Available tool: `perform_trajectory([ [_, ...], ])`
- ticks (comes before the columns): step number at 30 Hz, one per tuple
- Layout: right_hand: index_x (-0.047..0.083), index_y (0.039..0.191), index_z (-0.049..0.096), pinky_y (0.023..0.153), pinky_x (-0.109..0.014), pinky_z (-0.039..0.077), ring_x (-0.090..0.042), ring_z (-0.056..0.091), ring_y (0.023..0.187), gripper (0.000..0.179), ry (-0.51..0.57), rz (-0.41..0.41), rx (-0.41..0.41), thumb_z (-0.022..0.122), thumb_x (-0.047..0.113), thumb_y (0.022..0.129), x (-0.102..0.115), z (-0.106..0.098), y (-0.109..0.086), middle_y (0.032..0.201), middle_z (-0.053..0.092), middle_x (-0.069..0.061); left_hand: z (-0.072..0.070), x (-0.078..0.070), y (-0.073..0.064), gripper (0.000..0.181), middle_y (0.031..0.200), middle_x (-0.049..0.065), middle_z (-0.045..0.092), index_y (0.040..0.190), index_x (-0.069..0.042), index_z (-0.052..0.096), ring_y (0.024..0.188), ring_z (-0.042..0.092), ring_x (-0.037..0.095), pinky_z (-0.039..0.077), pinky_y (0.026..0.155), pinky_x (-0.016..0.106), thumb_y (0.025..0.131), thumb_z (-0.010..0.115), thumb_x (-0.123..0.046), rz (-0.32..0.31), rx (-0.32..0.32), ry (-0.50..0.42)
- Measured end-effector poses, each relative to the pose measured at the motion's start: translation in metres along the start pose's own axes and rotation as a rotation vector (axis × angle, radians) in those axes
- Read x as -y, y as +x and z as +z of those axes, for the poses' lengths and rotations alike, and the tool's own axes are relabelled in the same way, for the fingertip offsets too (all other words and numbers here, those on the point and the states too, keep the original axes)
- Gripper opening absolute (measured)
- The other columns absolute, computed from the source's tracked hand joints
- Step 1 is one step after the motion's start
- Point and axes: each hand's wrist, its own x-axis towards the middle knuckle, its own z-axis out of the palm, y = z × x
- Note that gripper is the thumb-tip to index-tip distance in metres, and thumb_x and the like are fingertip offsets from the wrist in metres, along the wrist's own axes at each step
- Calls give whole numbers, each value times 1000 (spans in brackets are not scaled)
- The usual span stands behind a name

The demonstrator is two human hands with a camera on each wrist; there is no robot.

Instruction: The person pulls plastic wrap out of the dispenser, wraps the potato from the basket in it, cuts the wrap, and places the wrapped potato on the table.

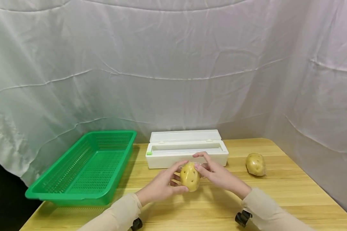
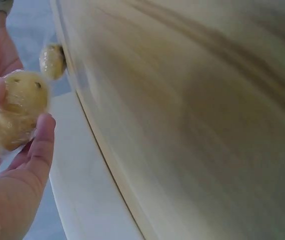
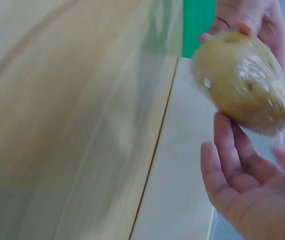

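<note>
A yellow potato [image 1: 190, 177] in clear plastic wrap is held between both hands, above the front middle of the table. My left hand [image 1: 164, 183] grips it from the left, thumb low on the near side and fingers round the far side. From the right, my right hand [image 1: 217, 173] pinches the potato's upper end, its thumb on the front and index finger raised. In the right wrist view the film shines and bunches on the potato [image 3: 242, 82] near the right thumb. Behind the hands stands a white cling film box [image 1: 188, 157], its lid raised.
A second potato [image 1: 255, 164], glossy with film, lies on the wooden table [image 1: 283, 192] at the right. To the left stands a green plastic basket [image 1: 104, 195] with slotted sides. A grey-white curtain [image 1: 173, 96] hangs behind the table.
</note>
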Motion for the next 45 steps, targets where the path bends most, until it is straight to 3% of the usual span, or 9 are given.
perform_trajectory([
  [5, 7, 152, 53, 88, -39, 64, -22, 74, 106, 43, -44, -10, -87, 46, 32, 117, 4, 6, -5, 127, 74, -19, 2, -3, 4, 80, 141, 18, 65, 164, -18, 43, 114, 73, 29, 62, 95, 27, 95, 83, -13, -44, -29, -120],
  [12, -9, 160, 40, 83, -26, 60, -17, 70, 99, 75, -100, 15, -99, 69, 34, 106, 5, 14, -9, 110, 76, -12, 5, -7, 5, 77, 135, 15, 68, 162, -9, 47, 108, 74, 23, 63, 89, 28, 94, 83, -11, -134, -66, -272],
  [15, -12, 160, 34, 82, -25, 61, -16, 68, 99, 84, -78, 16, -92, 74, 34, 103, 6, 15, -10, 111, 75, -13, 8, -6, 6, 83, 134, 17, 69, 166, -15, 39, 106, 75, 23, 64, 88, 28, 95, 82, -11, -118, -66, -276],
  [19, -14, 161, 30, 82, -26, 62, -17, 68, 102, 91, -63, 12, -76, 77, 34, 101, 6, 14, -13, 114, 74, -15, 9, -6, 5, 89, 136, 21, 68, 171, -25, 29, 105, 76, 22, 63, 89, 26, 98, 78, -11, -53, -42, -211],
  [21, -14, 162, 28, 84, -26, 62, -18, 68, 103, 92, -51, 10, -61, 77, 34, 101, 6, 13, -13, 113, 74, -14, 8, -6, 4, 87, 136, 22, 68, 171, -24, 29, 105, 75, 23, 62, 90, 26, 99, 77, -11, -38, -34, -192],
  [32, -13, 159, 37, 90, -25, 60, -17, 68, 103, 80, -13, 22, -82, 73, 32, 104, 5, 14, -14, 110, 76, -10, 6, -8, 5, 82, 135, 22, 70, 169, -13, 34, 107, 77, 26, 63, 90, 26, 100, 77, -12, -82, -37, -235],
  [38, -8, 158, 44, 84, -24, 60, -17, 69, 100, 72, 11, 57, -91, 70, 34, 105, 3, 7, -23, 111, 75, -10, 9, -15, 9, 84, 132, 18, 71, 169, -18, 35, 110, 77, 26, 64, 91, 30, 98, 81, -19, -117, -25, -281],
  [45, -13, 156, 44, 84, -24, 60, -14, 69, 100, 71, -35, 74, -147, 70, 31, 105, -1, -14, -39, 113, 76, -12, 12, -21, 9, 98, 145, 15, 67, 173, -23, 21, 117, 75, 22, 62, 100, 38, 97, 83, -28, -140, 17, -306],
])
